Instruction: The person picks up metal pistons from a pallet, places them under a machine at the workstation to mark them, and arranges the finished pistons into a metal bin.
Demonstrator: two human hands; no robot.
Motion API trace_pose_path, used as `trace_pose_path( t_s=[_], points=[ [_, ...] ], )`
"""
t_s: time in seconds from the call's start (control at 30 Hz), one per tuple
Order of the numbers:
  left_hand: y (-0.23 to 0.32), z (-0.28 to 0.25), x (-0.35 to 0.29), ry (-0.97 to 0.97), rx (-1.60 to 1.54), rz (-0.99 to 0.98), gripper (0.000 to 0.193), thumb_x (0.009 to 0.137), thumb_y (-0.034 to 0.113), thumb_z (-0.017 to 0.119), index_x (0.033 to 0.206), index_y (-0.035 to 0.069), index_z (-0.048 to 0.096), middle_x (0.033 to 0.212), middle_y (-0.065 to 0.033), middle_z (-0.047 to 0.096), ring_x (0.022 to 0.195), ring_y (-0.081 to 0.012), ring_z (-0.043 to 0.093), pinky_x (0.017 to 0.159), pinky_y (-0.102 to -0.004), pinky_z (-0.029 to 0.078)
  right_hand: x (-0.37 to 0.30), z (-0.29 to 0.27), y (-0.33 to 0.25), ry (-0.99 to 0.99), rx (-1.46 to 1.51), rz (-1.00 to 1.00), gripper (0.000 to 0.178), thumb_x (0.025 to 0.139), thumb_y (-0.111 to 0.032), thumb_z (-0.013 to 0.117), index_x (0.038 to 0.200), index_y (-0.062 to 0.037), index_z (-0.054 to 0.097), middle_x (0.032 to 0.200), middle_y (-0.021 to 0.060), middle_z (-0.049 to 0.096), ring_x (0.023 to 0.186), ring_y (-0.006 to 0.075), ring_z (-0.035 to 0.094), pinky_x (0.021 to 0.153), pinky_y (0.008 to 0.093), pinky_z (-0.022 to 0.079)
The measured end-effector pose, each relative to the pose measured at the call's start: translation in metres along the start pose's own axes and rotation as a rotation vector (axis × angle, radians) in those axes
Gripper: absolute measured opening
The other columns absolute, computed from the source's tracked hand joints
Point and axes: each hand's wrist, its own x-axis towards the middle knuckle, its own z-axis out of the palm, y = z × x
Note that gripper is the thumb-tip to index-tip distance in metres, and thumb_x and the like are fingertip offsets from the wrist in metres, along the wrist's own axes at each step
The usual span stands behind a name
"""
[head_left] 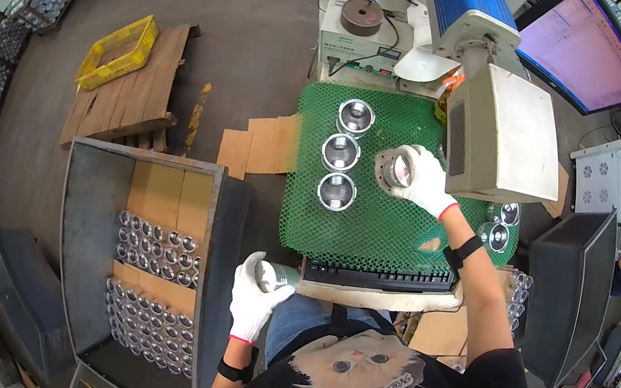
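Note:
My right hand [427, 183], in a white glove, is closed around a shiny round metal part [398, 170]. That part is at a round metal fixture [379, 175] on the green mesh mat [296, 229]; whether it rests fully on it I cannot tell. Low on the left, my gloved left hand [254, 305] grips a metal cylinder [279, 275] just off the mat's near edge. Three open-topped metal cups, the middle one [340, 153] among them, stand in a column on the mat's left side. Two more metal parts [496, 237] sit at its right edge.
A white boxy machine head [511, 138] on a blue arm hangs over the mat's right side. Below the mat lies a black keyboard [379, 277]. On the left, a grey metal bin [88, 238] holds rows of cups on cardboard. A monitor [585, 51] stands at upper right.

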Motion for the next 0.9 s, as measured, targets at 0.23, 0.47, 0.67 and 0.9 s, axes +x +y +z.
trace_pose_path(
  t_s=[0.23,0.47,0.67,0.9],
  points=[
    [0.072,-0.002,0.010,0.055,0.044,0.169,0.086,0.060,0.035,0.090,0.134,0.009,0.056,0.115,-0.0147,0.059,0.102,-0.0303,0.064,0.088,-0.0403,0.055,0.009,-0.016,0.002,-0.117,-0.037,-0.129,0.072,0.060,-0.029,0.086,0.125,-0.0114,0.059,0.119,0.0165,0.060,0.112,0.0376,0.058,0.098,0.0457,0.049],
    [0.117,-0.030,0.006,0.047,0.229,0.160,0.085,0.064,0.033,0.086,0.140,0.018,0.050,0.123,-0.0157,0.058,0.101,-0.0355,0.066,0.084,-0.0444,0.056,0.013,0.004,-0.025,0.133,-0.181,-0.216,0.037,0.072,-0.029,0.075,0.104,-0.0110,0.067,0.104,0.0126,0.065,0.101,0.0334,0.062,0.088,0.0443,0.050],
    [0.116,-0.041,-0.005,0.091,0.276,0.182,0.084,0.064,0.031,0.085,0.140,0.018,0.050,0.124,-0.0160,0.057,0.101,-0.0374,0.065,0.082,-0.0459,0.056,0.015,0.013,-0.031,0.216,-0.207,-0.004,0.023,0.079,-0.027,0.071,0.096,-0.0124,0.073,0.092,0.0111,0.067,0.090,0.0320,0.064,0.082,0.0431,0.052],
    [0.113,-0.073,-0.021,0.092,0.318,0.256,0.085,0.064,0.030,0.085,0.140,0.017,0.049,0.123,-0.0158,0.057,0.101,-0.0371,0.065,0.081,-0.0458,0.056,-0.041,0.013,-0.068,0.429,-0.311,-0.033,0.059,0.074,-0.026,0.079,0.127,-0.0074,0.059,0.128,0.0168,0.058,0.123,0.0372,0.053,0.104,0.0478,0.041]
  ],
)
